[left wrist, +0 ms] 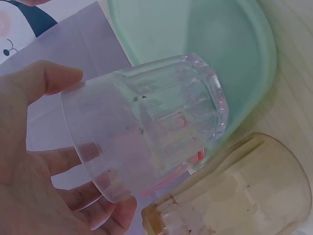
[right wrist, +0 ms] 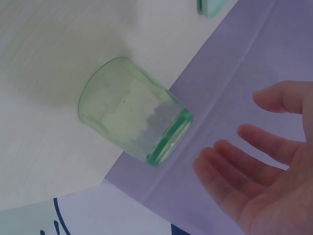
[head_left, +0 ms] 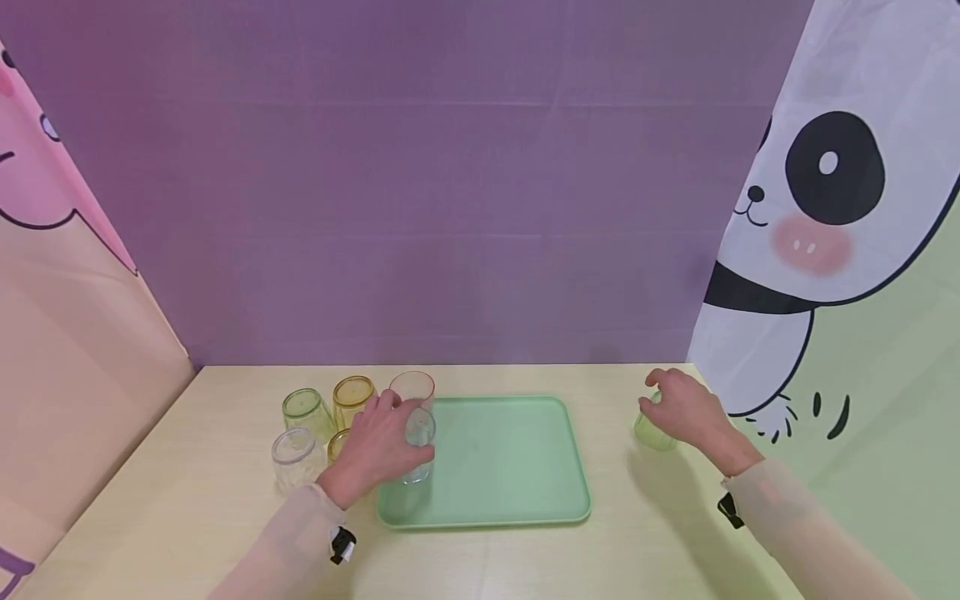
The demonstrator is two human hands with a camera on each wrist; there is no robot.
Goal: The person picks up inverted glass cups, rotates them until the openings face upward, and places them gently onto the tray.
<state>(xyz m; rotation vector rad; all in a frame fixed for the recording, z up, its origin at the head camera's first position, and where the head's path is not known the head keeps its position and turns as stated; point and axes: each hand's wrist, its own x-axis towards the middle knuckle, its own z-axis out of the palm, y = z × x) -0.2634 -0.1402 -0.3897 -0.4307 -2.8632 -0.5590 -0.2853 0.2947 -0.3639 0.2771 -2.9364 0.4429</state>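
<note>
My left hand (head_left: 381,442) grips a clear glass (left wrist: 161,117) near its rim, thumb on one side and fingers on the other. This glass is rim up, with its faceted base over the left part of the green tray (head_left: 517,467). Just behind it stands a red-rimmed glass (head_left: 408,385), partly hidden. An amber glass (left wrist: 234,191) lies close beside it in the left wrist view. Fingers spread and slightly bent, my right hand (head_left: 686,408) hovers above a light green glass (right wrist: 132,110). That glass is upside down on the table, apart from the fingers in the right wrist view.
Left of the tray stand several upside-down glasses: a green one (head_left: 303,407), an amber one (head_left: 352,393) and a clear one (head_left: 294,454). My left hand partly covers the group. A purple curtain (head_left: 465,208) rises behind the table (head_left: 540,558), with printed cloths on both sides.
</note>
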